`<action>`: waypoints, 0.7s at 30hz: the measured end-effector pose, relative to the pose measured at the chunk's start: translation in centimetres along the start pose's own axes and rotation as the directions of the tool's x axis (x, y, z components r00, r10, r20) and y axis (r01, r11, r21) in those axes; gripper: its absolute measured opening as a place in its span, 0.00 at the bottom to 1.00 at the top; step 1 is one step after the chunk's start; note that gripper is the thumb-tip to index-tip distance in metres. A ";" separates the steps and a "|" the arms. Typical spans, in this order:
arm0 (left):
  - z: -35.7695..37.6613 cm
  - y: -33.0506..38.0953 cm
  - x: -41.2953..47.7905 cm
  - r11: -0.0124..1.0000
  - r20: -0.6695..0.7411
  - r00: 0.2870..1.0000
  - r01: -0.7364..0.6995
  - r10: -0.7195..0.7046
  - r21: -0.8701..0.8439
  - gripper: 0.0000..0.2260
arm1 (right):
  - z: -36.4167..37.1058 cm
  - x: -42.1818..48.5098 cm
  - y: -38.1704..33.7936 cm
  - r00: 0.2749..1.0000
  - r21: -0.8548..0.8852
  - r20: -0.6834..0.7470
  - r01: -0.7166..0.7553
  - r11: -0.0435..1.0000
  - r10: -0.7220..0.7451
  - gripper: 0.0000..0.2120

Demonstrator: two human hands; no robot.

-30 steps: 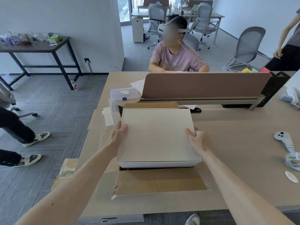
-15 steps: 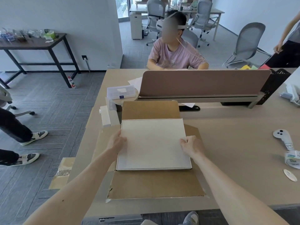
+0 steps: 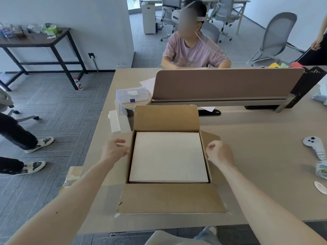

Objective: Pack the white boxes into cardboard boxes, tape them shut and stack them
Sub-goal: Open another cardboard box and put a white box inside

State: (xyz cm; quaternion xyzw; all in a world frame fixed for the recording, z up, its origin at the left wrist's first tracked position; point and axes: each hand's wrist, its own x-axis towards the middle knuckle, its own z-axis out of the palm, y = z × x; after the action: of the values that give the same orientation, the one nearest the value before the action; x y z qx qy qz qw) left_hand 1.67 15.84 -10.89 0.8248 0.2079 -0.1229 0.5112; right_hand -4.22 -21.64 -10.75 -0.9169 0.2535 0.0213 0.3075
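Observation:
A large flat white box (image 3: 169,157) lies inside an open cardboard box (image 3: 171,198) on the desk, filling it almost wall to wall. The cardboard box's far flap stands up and its near flap lies flat toward me. My left hand (image 3: 114,150) hovers over the left flap with fingers loosely curled, holding nothing. On the other side my right hand (image 3: 219,152) hangs over the right flap, also loosely curled and holding nothing. Neither hand touches the white box.
A narrow white box (image 3: 114,123) and a clear plastic case (image 3: 131,94) sit left of the far flap. A desk divider (image 3: 228,84) runs behind, with a person seated beyond it. A tape roll (image 3: 321,171) and a controller (image 3: 314,146) lie at the right edge.
The white box went down from above the cardboard box into it. Both hands let go of it and moved outward to the sides.

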 end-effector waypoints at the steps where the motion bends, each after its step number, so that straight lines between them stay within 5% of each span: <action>1: -0.4 -0.3 0.3 0.996 -0.024 1.000 -0.011 0.013 0.085 0.17 | -0.4 0.3 0.5 0.999 -0.008 -0.028 -0.032 0.999 0.032 0.05; 5: -1.2 -1.7 1.2 0.970 -0.003 0.998 0.067 -0.068 0.233 0.33 | -1.0 0.9 3.7 0.976 -0.026 0.043 -0.213 0.977 0.214 0.24; 9: -1.8 -2.0 1.4 0.951 -0.016 0.989 0.146 -0.147 0.273 0.46 | -0.2 0.3 6.8 0.899 0.210 0.247 -0.415 0.885 0.362 0.34; 13: -4.4 -0.8 2.2 0.935 -0.143 0.985 0.139 -0.096 0.326 0.36 | -0.7 0.7 8.3 0.918 0.258 0.225 -0.380 0.889 0.327 0.18; 18: -5.0 3.2 1.6 0.999 0.086 0.995 0.041 -0.044 0.027 0.11 | -4.9 1.7 8.3 0.967 0.421 0.080 -0.253 0.871 0.243 0.14; 21: -3.7 4.6 1.0 0.996 0.233 0.972 0.043 -0.023 -0.077 0.18 | -6.8 1.2 6.0 0.989 0.505 0.116 -0.141 0.851 0.095 0.19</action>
State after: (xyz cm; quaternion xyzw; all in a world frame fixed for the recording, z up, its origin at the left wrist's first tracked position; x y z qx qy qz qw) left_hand 4.65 17.59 -5.98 0.7796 0.1655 -0.2181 0.5632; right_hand -6.87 -30.13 -8.82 -0.7831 0.2924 0.0117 0.5487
